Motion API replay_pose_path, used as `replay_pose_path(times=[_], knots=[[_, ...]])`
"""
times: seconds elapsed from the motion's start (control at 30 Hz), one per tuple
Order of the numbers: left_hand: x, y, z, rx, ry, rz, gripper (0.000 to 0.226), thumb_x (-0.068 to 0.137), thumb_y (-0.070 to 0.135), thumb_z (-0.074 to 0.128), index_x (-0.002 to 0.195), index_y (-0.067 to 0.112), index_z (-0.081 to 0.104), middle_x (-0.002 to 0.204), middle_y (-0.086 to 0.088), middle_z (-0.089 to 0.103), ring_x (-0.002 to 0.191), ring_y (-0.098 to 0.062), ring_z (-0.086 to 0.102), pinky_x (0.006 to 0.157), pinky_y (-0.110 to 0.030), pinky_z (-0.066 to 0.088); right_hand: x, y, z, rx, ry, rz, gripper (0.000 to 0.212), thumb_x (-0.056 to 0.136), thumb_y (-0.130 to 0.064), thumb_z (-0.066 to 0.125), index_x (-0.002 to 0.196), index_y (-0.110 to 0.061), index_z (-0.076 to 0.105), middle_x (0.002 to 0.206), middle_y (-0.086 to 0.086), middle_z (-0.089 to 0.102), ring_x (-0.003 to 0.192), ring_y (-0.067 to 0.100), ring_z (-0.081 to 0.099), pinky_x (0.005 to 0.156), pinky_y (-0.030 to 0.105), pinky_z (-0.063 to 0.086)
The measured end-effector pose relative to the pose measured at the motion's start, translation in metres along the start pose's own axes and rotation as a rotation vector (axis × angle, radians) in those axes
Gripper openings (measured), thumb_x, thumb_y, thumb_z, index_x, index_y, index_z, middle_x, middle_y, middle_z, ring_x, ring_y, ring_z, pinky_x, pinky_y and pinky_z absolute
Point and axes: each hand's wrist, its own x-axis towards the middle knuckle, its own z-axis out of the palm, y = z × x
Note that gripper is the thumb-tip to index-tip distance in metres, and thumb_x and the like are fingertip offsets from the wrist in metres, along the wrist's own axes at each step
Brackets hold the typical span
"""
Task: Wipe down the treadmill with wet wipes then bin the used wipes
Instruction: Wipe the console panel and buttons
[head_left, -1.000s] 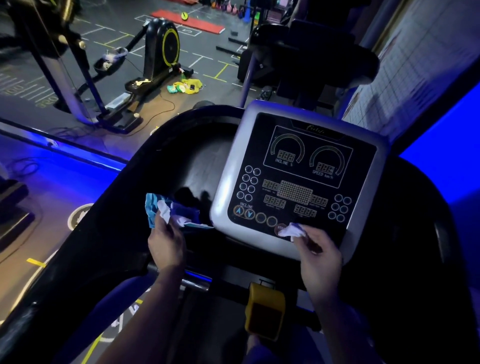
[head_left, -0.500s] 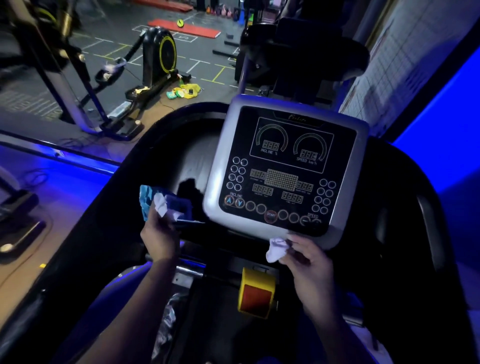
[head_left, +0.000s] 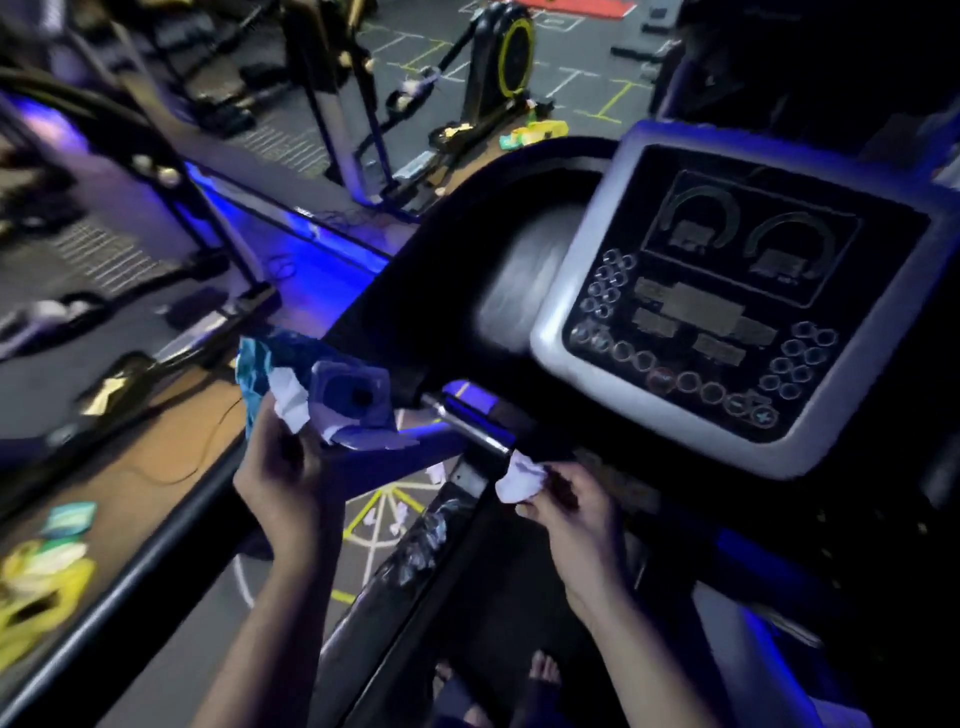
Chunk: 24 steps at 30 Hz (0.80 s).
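Treadmill wipe-down, handlebar stage.
Right hand pinches a crumpled wipe at the chrome bar, 7 o'clock from the console; left hand grips the wipes pack at 9 o'clock, presumably for quick resupply.

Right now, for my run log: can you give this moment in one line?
left hand: holds pack | right hand: pinches wipe by bar | console: untouched
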Motion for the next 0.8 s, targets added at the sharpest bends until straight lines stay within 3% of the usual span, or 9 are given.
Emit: replay_pose_path(times=[0.07, 0.2, 0.3, 0.4, 0.5, 0.57, 0.67, 0.77, 0.8], knots=[[0.000, -0.004, -0.032, 0.004, 0.037, -0.029, 0.021, 0.094, 0.013, 0.050, 0.098, 0.022, 0.069, 0.075, 0.015, 0.051, 0.068, 0.005, 0.043, 0.064, -0.016, 0.037, -0.013, 0.015, 0.018, -0.010, -0.048, 0.040, 0.011, 0.092, 0.005, 0.066, 0.100, -0.004, 0.068, 0.093, 0.009, 0.077, 0.077, 0.013, 0.071, 0.068, 0.027, 0.057], [0.010, -0.018, -0.096, 0.046, 0.106, -0.058, 0.019, 0.100, 0.014, 0.054, 0.106, 0.005, 0.070, 0.074, 0.011, 0.052, 0.074, -0.002, 0.041, 0.066, -0.025, 0.038, -0.044, 0.047, 0.053, -0.115, -0.081, 0.074, 0.011, 0.091, 0.011, 0.062, 0.098, 0.003, 0.061, 0.080, 0.013, 0.071, 0.058, 0.011, 0.065, 0.052, 0.021, 0.050], [0.017, -0.032, -0.140, 0.067, 0.142, -0.105, 0.017, 0.100, 0.009, 0.056, 0.103, 0.004, 0.072, 0.068, 0.020, 0.055, 0.070, 0.007, 0.041, 0.066, -0.019, 0.038, -0.064, 0.089, 0.074, -0.218, -0.080, 0.159, 0.013, 0.087, 0.011, 0.063, 0.085, -0.002, 0.063, 0.069, 0.008, 0.069, 0.055, 0.012, 0.060, 0.048, 0.019, 0.045], [0.021, -0.045, -0.187, 0.035, 0.120, -0.126, 0.018, 0.104, 0.019, 0.056, 0.094, 0.017, 0.071, 0.069, 0.017, 0.051, 0.069, 0.003, 0.040, 0.066, -0.030, 0.038, -0.091, 0.130, 0.091, -0.353, -0.086, 0.319, 0.011, 0.083, 0.002, 0.074, 0.081, -0.002, 0.065, 0.059, 0.006, 0.063, 0.051, 0.016, 0.052, 0.040, 0.023, 0.037], [0.023, -0.061, -0.239, 0.032, 0.094, -0.141, 0.019, 0.102, 0.020, 0.055, 0.100, 0.027, 0.073, 0.075, 0.020, 0.058, 0.073, 0.002, 0.045, 0.069, -0.027, 0.041, -0.117, 0.161, 0.121, -0.408, -0.072, 0.432, 0.021, 0.080, 0.001, 0.079, 0.081, 0.001, 0.058, 0.052, 0.011, 0.057, 0.037, 0.014, 0.046, 0.036, 0.020, 0.032], [0.028, -0.073, -0.271, 0.033, 0.083, -0.143, 0.025, 0.098, 0.016, 0.053, 0.108, 0.017, 0.075, 0.075, 0.026, 0.062, 0.075, 0.004, 0.047, 0.070, -0.026, 0.042, -0.120, 0.180, 0.153, -0.401, -0.064, 0.499, 0.025, 0.075, 0.002, 0.080, 0.084, -0.001, 0.057, 0.057, 0.014, 0.060, 0.043, 0.018, 0.051, 0.042, 0.022, 0.038], [0.037, -0.089, -0.309, 0.085, 0.069, -0.109, 0.029, 0.098, 0.020, 0.050, 0.109, 0.005, 0.073, 0.069, 0.023, 0.057, 0.069, 0.004, 0.042, 0.065, -0.025, 0.037, -0.111, 0.202, 0.203, -0.163, -0.090, 0.602, 0.029, 0.073, 0.003, 0.064, 0.099, -0.009, 0.059, 0.077, 0.015, 0.068, 0.073, 0.028, 0.060, 0.060, 0.032, 0.051], [0.042, -0.097, -0.339, 0.088, 0.044, -0.093, 0.023, 0.099, 0.022, 0.051, 0.099, 0.010, 0.070, 0.070, 0.007, 0.050, 0.068, -0.007, 0.038, 0.063, -0.031, 0.034, -0.111, 0.215, 0.236, -0.173, -0.116, 0.553, 0.071, 0.078, 0.008, 0.066, 0.138, -0.027, 0.050, 0.119, 0.007, 0.069, 0.102, 0.026, 0.062, 0.093, 0.041, 0.055], [0.042, -0.097, -0.346, 0.087, 0.029, -0.099, 0.020, 0.100, 0.021, 0.051, 0.094, 0.012, 0.068, 0.070, 0.006, 0.048, 0.068, -0.007, 0.037, 0.062, -0.031, 0.033, -0.119, 0.212, 0.239, -0.222, -0.128, 0.524, 0.074, 0.079, 0.009, 0.067, 0.140, -0.029, 0.050, 0.122, 0.005, 0.069, 0.104, 0.022, 0.062, 0.101, 0.042, 0.052]])
